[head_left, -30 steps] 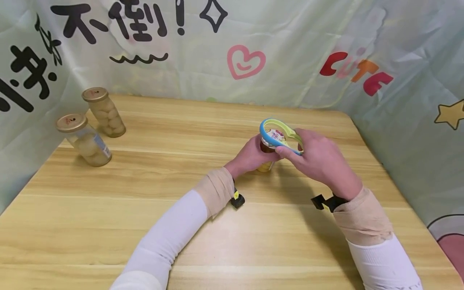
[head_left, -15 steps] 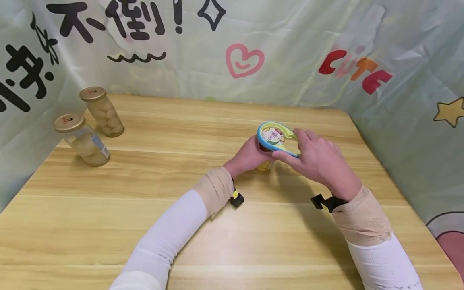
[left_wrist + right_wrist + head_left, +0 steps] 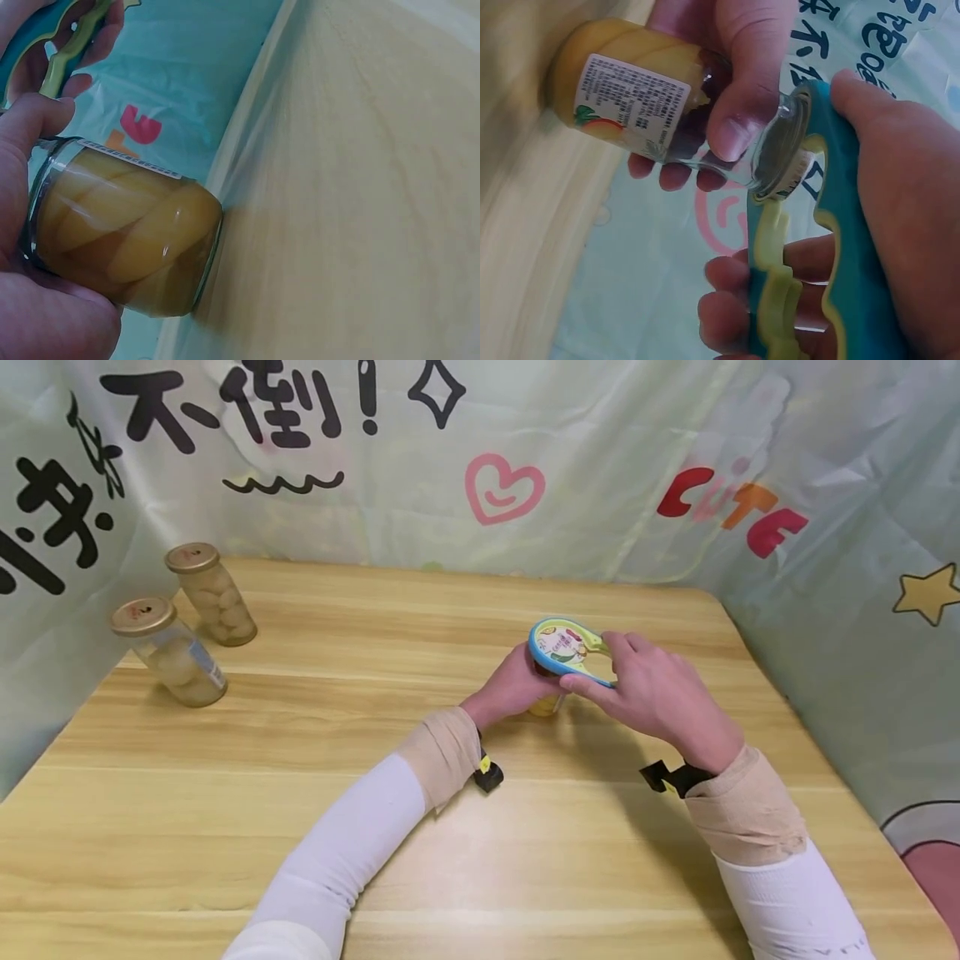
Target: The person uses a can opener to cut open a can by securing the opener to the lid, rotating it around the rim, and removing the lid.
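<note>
A glass jar of yellow fruit pieces (image 3: 135,225) stands on the table, a white printed label on its side. My left hand (image 3: 513,683) grips it round its upper part, the thumb across the glass in the right wrist view. Over the jar's printed lid (image 3: 561,644) sits the loop of a blue and green jar opener (image 3: 542,658). Its handles are held by my right hand (image 3: 656,697), thumb on one side and fingers curled on the other in the right wrist view. Most of the jar is hidden behind the hands in the head view.
Two jars with gold lids, a nearer jar (image 3: 176,656) and a farther jar (image 3: 213,597), stand at the left of the wooden table (image 3: 465,860). A printed cloth (image 3: 600,468) hangs behind the table and along its sides.
The jar opener has come down from a tilt above the jar and now lies flatter round the lid, the right hand moving with it. The left hand keeps its grip on the jar.
</note>
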Action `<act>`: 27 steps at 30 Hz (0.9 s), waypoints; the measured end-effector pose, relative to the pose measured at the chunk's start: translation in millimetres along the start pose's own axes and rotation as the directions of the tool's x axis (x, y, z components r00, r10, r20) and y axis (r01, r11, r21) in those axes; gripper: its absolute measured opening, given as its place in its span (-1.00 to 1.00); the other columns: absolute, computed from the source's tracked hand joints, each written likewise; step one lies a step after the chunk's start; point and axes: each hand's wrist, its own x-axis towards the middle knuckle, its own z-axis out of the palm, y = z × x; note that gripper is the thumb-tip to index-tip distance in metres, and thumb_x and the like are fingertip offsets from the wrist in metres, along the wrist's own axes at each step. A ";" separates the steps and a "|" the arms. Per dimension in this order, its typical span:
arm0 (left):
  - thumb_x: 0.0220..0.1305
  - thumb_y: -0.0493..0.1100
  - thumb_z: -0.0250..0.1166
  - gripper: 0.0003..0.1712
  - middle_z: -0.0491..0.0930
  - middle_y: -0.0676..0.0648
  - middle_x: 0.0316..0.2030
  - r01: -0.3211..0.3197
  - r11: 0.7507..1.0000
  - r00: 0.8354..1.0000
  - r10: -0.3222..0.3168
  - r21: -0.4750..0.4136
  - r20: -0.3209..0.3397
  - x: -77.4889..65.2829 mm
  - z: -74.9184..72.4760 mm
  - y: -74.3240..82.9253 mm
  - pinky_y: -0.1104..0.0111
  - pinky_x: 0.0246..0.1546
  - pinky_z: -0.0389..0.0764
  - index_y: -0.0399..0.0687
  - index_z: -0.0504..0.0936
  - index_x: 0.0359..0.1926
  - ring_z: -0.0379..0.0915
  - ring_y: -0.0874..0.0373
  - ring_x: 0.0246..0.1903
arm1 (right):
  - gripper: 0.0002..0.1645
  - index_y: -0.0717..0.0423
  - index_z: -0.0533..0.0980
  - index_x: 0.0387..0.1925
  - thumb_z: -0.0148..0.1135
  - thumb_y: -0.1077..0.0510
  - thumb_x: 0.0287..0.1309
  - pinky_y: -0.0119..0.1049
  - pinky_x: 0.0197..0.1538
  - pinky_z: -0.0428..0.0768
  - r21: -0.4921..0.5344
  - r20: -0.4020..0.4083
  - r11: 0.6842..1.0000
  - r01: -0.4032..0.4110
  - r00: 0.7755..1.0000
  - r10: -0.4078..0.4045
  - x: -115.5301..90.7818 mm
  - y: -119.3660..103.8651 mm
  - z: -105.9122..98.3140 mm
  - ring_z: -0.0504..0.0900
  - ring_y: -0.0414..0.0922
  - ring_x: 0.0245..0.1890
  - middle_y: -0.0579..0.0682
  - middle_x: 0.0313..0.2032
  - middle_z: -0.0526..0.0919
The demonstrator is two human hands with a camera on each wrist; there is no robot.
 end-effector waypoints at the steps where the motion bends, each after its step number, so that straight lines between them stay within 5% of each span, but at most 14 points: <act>1: 0.06 -0.19 0.46 -0.26 0.51 -0.02 0.08 0.006 1.000 1.000 -0.006 -0.001 0.001 -0.5 0.3 -0.5 0.42 0.09 0.44 -0.09 0.35 0.25 0.44 0.22 0.05 | 0.25 0.30 0.32 0.23 -0.20 -0.71 -0.03 0.16 -0.18 0.54 0.001 0.012 1.000 -0.004 1.000 0.004 0.2 -0.2 -0.1 0.57 0.20 -0.12 0.29 0.05 0.50; 8: 0.07 -0.24 0.44 -0.26 0.50 -0.03 0.11 0.023 1.000 1.000 -0.023 -0.013 0.002 -2.9 0.0 4.5 0.44 0.11 0.42 -0.08 0.34 0.28 0.42 0.21 0.08 | 0.22 0.30 0.32 0.20 -0.17 -0.69 -0.02 0.15 -0.24 0.55 -0.014 0.010 1.000 0.006 1.000 -0.006 0.7 -1.5 -0.8 0.58 0.21 -0.20 0.29 0.01 0.50; 16: 0.09 -0.31 0.40 -0.32 0.52 -0.12 0.07 0.040 0.999 0.999 -0.040 -0.014 0.014 -14.7 -2.5 32.3 0.45 0.08 0.42 -0.20 0.36 0.24 0.45 0.18 0.03 | 0.17 0.31 0.34 0.17 -0.10 -0.65 0.01 0.15 -0.28 0.54 -0.011 -0.020 1.000 0.021 1.000 -0.022 -1.9 0.0 -1.8 0.59 0.21 -0.26 0.29 -0.03 0.52; 19: 0.08 -0.32 0.40 -0.32 0.53 -0.12 0.06 0.040 0.999 0.999 -0.039 -0.025 0.012 -15.0 -2.1 31.9 0.44 0.08 0.42 -0.21 0.36 0.23 0.46 0.17 0.03 | 0.19 0.32 0.33 0.18 -0.12 -0.66 0.01 0.16 -0.23 0.54 -0.005 -0.011 1.000 0.022 1.000 -0.023 -1.7 0.5 -1.7 0.59 0.22 -0.22 0.30 -0.01 0.52; 27: 0.08 -0.22 0.44 -0.25 0.49 -0.03 0.11 0.018 1.000 1.000 -0.018 -0.017 0.013 -0.1 1.2 1.5 0.43 0.10 0.42 -0.08 0.33 0.28 0.42 0.22 0.07 | 0.20 0.32 0.33 0.21 -0.13 -0.66 0.01 0.12 -0.23 0.56 0.004 -0.003 1.000 0.025 1.000 -0.025 0.1 2.4 -1.8 0.60 0.14 -0.26 0.25 -0.08 0.55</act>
